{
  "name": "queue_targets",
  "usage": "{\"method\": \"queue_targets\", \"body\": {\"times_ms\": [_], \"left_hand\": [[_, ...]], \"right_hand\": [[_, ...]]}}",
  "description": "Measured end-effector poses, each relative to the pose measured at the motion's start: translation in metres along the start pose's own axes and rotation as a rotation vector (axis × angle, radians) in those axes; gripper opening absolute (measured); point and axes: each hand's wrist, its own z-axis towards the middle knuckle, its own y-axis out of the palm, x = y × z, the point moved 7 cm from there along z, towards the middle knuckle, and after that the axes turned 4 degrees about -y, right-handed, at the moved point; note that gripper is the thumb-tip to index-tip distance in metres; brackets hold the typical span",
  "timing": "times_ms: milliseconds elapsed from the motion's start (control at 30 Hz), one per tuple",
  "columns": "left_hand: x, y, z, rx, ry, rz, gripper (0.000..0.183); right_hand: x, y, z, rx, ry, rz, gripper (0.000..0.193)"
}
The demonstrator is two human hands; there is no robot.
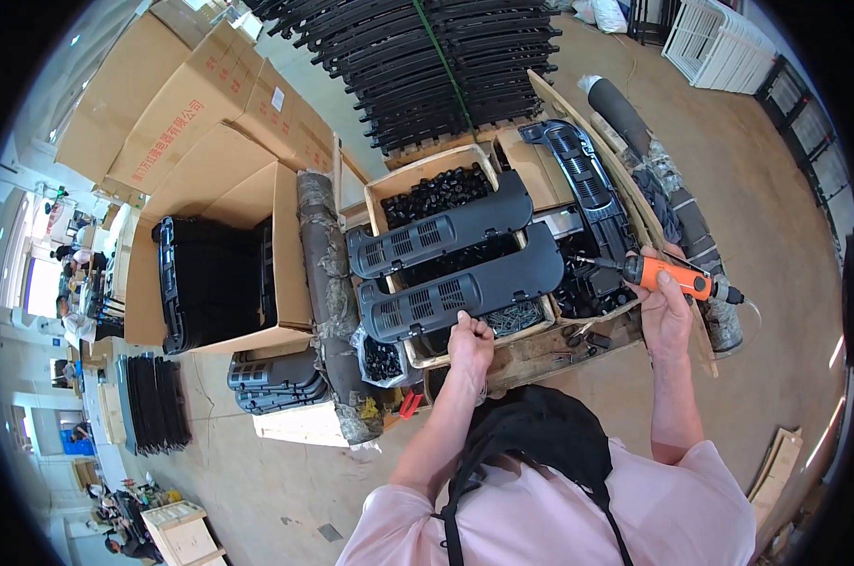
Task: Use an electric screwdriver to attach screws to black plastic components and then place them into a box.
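Observation:
My right hand [668, 311] is wrapped round an orange electric screwdriver [674, 279]. The tool lies level, with its bit pointing left toward the black panels and a cord at its right end. My left hand [471, 344] is closed at the near edge of a long black plastic cover panel [531, 274] with slotted vents, its fingertips on that edge. A second black panel [498, 209] of the same shape lies just beyond it. Both rest across wooden bins holding small black parts [446, 193]. Loose screws [517, 319] show in a tray under the near panel.
On the left an open carton [290, 250] holds stacked black panels. Between it and the bins stands a wrapped roller [325, 255]. A bag of black caps [382, 361] sits at its foot. More black parts [592, 179] lie at the right; stacked black frames [408, 75] rise behind.

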Motion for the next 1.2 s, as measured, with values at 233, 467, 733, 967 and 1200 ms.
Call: {"method": "queue_targets", "body": {"times_ms": [233, 467, 733, 967, 1200], "left_hand": [[0.015, 0.015, 0.041, 0.009, -0.015, -0.002, 0.026], [0.005, 0.025, 0.032, 0.042, -0.062, 0.033, 0.031], [-0.034, 0.043, 0.039, -0.017, -0.177, 0.479, 0.033], [-0.038, 0.047, 0.040, 0.059, -0.024, 0.548, 0.031], [-0.032, 0.050, 0.037, 0.072, 0.018, 0.644, 0.035]], "right_hand": [[0.019, -0.001, 0.007, 0.012, 0.040, -0.047, 0.054], [0.055, 0.017, 0.019, -0.032, 0.048, -0.352, 0.053], [0.108, 0.036, 0.028, -0.222, 0.121, -0.553, 0.048], [0.123, 0.048, 0.029, -0.269, 0.156, -0.638, 0.047], [0.134, 0.054, 0.032, -0.337, 0.150, -0.695, 0.048]]}}
